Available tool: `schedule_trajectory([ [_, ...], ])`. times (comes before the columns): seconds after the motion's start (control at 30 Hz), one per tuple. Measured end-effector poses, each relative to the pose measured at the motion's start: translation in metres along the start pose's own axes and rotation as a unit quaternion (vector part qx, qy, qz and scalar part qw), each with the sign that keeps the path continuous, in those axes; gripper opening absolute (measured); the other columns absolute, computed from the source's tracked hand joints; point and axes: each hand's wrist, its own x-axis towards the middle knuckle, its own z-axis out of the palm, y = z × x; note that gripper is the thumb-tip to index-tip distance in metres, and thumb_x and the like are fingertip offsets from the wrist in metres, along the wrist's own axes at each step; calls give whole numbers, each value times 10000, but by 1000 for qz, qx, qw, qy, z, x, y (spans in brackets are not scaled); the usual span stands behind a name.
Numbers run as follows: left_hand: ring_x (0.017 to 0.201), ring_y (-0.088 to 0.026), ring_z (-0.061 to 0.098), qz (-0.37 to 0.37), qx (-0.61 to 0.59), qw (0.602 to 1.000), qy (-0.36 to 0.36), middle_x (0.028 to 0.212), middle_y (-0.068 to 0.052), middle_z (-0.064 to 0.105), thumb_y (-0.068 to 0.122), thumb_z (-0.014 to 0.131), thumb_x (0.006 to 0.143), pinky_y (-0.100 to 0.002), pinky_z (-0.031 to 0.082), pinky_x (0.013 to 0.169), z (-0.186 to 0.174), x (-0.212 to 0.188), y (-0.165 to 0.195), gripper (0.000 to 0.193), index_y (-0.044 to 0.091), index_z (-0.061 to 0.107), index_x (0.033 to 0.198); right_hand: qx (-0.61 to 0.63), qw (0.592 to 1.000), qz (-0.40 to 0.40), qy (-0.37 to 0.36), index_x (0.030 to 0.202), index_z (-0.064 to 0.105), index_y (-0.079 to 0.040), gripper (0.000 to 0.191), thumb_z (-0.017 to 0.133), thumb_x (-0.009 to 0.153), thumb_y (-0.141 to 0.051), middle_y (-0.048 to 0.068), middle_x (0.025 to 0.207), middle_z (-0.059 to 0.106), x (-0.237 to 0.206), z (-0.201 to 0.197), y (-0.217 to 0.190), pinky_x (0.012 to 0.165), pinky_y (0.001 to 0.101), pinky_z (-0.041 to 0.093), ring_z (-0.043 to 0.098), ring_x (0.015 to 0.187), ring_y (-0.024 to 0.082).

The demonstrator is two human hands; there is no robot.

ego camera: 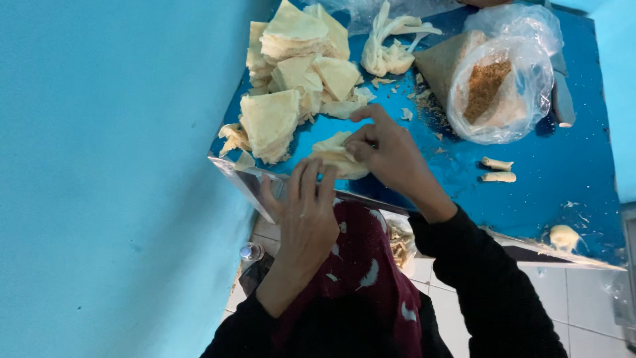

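With both hands, left (306, 213) and right (387, 154), we pinch a thin wrapper (338, 154) at the counter (550, 179) edge; it may tear if pulled apart, or slip off.

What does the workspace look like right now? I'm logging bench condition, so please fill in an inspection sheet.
Surface: blue tabletop, dusted with crumbs and pale scraps.
Job's things: one pale thin wrapper sheet held between both hands at the table's near edge; stacks of folded wrappers behind it.
Clutter: clear plastic bag of brown crumbly filling, crumpled wrapper scraps, two small rolled pieces, a dough lump.
Grips: left hand supports the sheet from below, fingers up; right hand pinches its top edge.
Cables: nothing seen.
Surroundings: turquoise wall, white tiled floor, small bottle cap below the table.
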Motion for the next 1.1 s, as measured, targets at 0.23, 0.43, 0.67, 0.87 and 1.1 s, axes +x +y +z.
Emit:
schedule_trajectory([
  [0.23, 1455, -252, 437, 35, 38, 999, -1, 1496, -61, 548, 57, 603, 854, -789, 178, 1110, 3, 6, 0, 570, 84, 583, 1422, 448, 884, 122, 58, 1281, 513, -15, 374, 660, 939, 24, 90, 1030, 680, -3, -30, 49, 698, 282, 552, 687, 850, 161],
  [0.43, 1357, -275, 514, 30, -24, 999, 4, 1376, -86, 621, 76, 622, 845, -720, 223, 1071, -13, 16, 10, 442, 71, 624, 1287, 403, 893, 53, 191, 1307, 498, -18, 360, 633, 980, 46, 118, 1062, 713, -69, -111, 26, 739, 276, 571, 708, 898, 189],
  [0.67, 878, -210, 748, -156, -563, 810, -57, 1000, -97, 757, 81, 692, 986, -297, 582, 715, 4, 19, 72, 213, 8, 696, 1186, 220, 963, 44, 146, 1244, 449, -38, 376, 630, 947, 105, 165, 1012, 728, -116, -55, 3, 863, 318, 602, 720, 978, 196],
  [0.87, 842, -153, 749, -142, -543, 828, -15, 1000, -105, 746, 86, 748, 940, -272, 590, 697, 12, 13, 79, 183, 32, 735, 1114, 271, 952, 56, 130, 1274, 422, -54, 406, 633, 944, 52, 171, 1050, 727, -131, -34, 10, 869, 331, 613, 730, 999, 189],
  [1.1, 909, -183, 774, -97, -484, 869, -11, 1051, -107, 760, 29, 677, 970, -294, 611, 769, 7, 11, 81, 257, 67, 753, 1212, 261, 948, 88, 161, 1272, 447, -23, 407, 669, 937, 41, 191, 992, 740, -133, -33, 15, 837, 331, 603, 728, 946, 202],
])
